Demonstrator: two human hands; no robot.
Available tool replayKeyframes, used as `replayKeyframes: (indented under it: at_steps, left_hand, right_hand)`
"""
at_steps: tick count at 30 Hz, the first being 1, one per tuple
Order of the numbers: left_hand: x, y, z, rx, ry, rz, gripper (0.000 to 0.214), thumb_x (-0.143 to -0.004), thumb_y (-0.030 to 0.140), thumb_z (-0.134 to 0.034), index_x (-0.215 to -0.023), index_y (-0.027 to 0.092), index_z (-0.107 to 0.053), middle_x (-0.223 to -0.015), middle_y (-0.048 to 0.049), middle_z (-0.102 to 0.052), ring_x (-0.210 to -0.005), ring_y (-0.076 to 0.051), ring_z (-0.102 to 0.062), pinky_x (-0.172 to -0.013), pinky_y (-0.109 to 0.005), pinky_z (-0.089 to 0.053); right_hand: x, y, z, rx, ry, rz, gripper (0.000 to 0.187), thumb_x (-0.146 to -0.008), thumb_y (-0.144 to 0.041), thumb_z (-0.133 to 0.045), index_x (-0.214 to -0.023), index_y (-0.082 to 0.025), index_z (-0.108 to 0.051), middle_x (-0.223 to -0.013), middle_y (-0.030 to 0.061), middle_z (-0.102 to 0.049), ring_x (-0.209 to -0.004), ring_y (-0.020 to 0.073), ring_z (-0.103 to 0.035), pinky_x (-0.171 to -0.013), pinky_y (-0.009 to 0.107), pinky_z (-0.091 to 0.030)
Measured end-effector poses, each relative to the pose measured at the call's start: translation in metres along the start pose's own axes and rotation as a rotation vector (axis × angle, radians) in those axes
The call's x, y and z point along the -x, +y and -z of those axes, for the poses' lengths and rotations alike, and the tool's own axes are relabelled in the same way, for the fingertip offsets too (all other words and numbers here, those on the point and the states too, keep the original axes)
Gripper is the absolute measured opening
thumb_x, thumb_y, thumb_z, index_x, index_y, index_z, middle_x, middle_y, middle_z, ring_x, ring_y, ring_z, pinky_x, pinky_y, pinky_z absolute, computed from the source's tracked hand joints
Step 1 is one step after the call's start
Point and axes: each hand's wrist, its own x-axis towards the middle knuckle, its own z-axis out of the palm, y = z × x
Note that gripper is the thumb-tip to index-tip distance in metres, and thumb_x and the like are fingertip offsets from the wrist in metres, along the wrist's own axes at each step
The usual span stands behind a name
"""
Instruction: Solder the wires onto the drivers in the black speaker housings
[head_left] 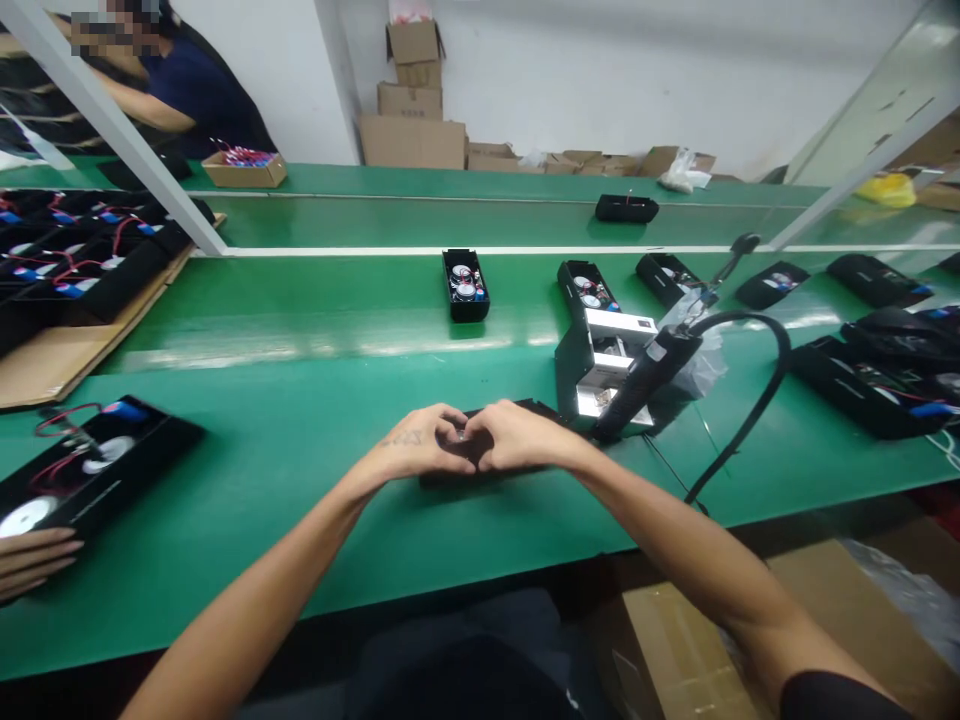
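Observation:
Both my hands meet over a flat black plastic housing (517, 410) lying on the green bench (300, 480) in front of me. My left hand (420, 445) and my right hand (514, 437) have their fingers curled and pinched together on the housing, fingertips touching near a small part at its middle that I cannot make out. Most of the housing is hidden under the hands. A black soldering or glue tool (645, 375) with a thick black cable (750, 400) rests just right of my right hand against a white-and-black stand (607, 350).
Open black housings with speakers and red wires lie around: one (465, 285) on the belt ahead, one (82, 470) at the left touched by another person's fingers (34, 560), several at the right. Another person sits at the far left. Cardboard boxes stand by the wall.

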Motion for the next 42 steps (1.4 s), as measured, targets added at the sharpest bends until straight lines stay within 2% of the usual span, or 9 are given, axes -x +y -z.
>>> replayKeyframes:
  at_steps: [2,4,10,16,19,23,29,36,42]
  left_hand:
    - [-0.008,0.000,0.011,0.025,-0.048,0.031,0.035,-0.060,0.051,-0.090,-0.064,0.023,-0.070,-0.128,0.0004,-0.071,-0.110,-0.024,-0.067,-0.094,-0.035,-0.051]
    - [-0.012,0.000,0.014,0.034,-0.066,0.056,0.037,-0.059,0.052,-0.090,-0.063,0.023,-0.069,-0.124,0.0010,-0.072,-0.108,-0.024,-0.067,-0.090,-0.033,-0.050]
    - [-0.012,0.000,0.012,0.074,-0.071,0.066,0.039,-0.055,0.054,-0.091,-0.060,0.023,-0.069,-0.124,0.0009,-0.072,-0.106,-0.024,-0.068,-0.084,-0.033,-0.051]
    - [-0.009,0.001,0.011,0.068,-0.076,0.135,0.039,-0.054,0.053,-0.092,-0.063,0.022,-0.069,-0.121,0.0005,-0.072,-0.103,-0.023,-0.067,-0.082,-0.032,-0.050]
    - [-0.009,0.000,0.012,0.044,-0.090,0.155,0.041,-0.053,0.053,-0.092,-0.071,0.023,-0.071,-0.112,-0.0009,-0.074,-0.099,-0.022,-0.067,-0.079,-0.031,-0.050]
    - [-0.010,0.000,0.013,0.072,-0.097,0.096,0.041,-0.055,0.052,-0.092,-0.078,0.024,-0.072,-0.112,-0.0001,-0.073,-0.097,-0.021,-0.066,-0.077,-0.031,-0.049]
    - [-0.009,0.002,0.010,0.128,-0.074,0.136,0.041,-0.051,0.049,-0.093,-0.074,0.024,-0.070,-0.096,0.0014,-0.071,-0.088,-0.019,-0.065,-0.073,-0.031,-0.050]
    - [-0.007,0.005,0.009,0.139,-0.077,0.103,0.040,-0.051,0.049,-0.093,-0.066,0.022,-0.066,-0.104,-0.0002,-0.070,-0.092,-0.019,-0.065,-0.077,-0.032,-0.050]
    - [-0.009,0.002,0.010,0.124,-0.082,0.114,0.040,-0.052,0.049,-0.092,-0.068,0.022,-0.066,-0.097,0.0005,-0.070,-0.089,-0.019,-0.064,-0.074,-0.031,-0.050]
  right_hand:
    - [-0.010,0.005,0.015,-0.037,-0.056,-0.027,0.031,-0.071,-0.031,-0.080,-0.100,-0.021,-0.076,-0.077,0.0011,-0.070,-0.068,0.0165,-0.060,-0.055,0.027,-0.031]
    - [-0.015,0.007,0.019,-0.023,-0.047,-0.019,0.033,-0.068,-0.036,-0.082,-0.096,-0.020,-0.077,-0.073,0.0005,-0.067,-0.066,0.0160,-0.058,-0.054,0.026,-0.030]
    - [-0.014,0.005,0.010,-0.032,0.021,-0.026,0.033,-0.065,-0.037,-0.084,-0.093,-0.020,-0.079,-0.070,-0.0007,-0.065,-0.068,0.0155,-0.056,-0.056,0.026,-0.031]
    - [-0.011,0.007,0.003,-0.052,0.071,-0.014,0.036,-0.064,-0.035,-0.085,-0.099,-0.025,-0.081,-0.077,-0.0001,-0.072,-0.073,0.0168,-0.061,-0.059,0.026,-0.032]
    - [-0.011,0.007,0.001,-0.021,0.063,-0.003,0.038,-0.067,-0.035,-0.083,-0.103,-0.024,-0.080,-0.080,0.0015,-0.074,-0.075,0.0178,-0.062,-0.059,0.027,-0.033]
    - [-0.016,0.005,0.000,-0.014,0.025,-0.044,0.040,-0.064,-0.037,-0.085,-0.101,-0.022,-0.078,-0.082,0.0030,-0.073,-0.073,0.0180,-0.062,-0.056,0.027,-0.032]
    - [-0.018,-0.001,-0.002,-0.030,0.020,-0.140,0.035,-0.062,-0.036,-0.083,-0.094,-0.022,-0.076,-0.087,0.0040,-0.073,-0.073,0.0185,-0.062,-0.057,0.028,-0.033]
    - [-0.009,-0.005,-0.004,-0.009,0.041,-0.132,0.034,-0.066,-0.039,-0.082,-0.097,-0.025,-0.076,-0.086,0.0035,-0.073,-0.077,0.0204,-0.064,-0.060,0.029,-0.033]
    - [-0.005,-0.005,-0.002,0.103,0.073,-0.023,0.033,-0.072,-0.037,-0.080,-0.101,-0.022,-0.074,-0.084,0.0051,-0.073,-0.081,0.0226,-0.066,-0.062,0.030,-0.029]
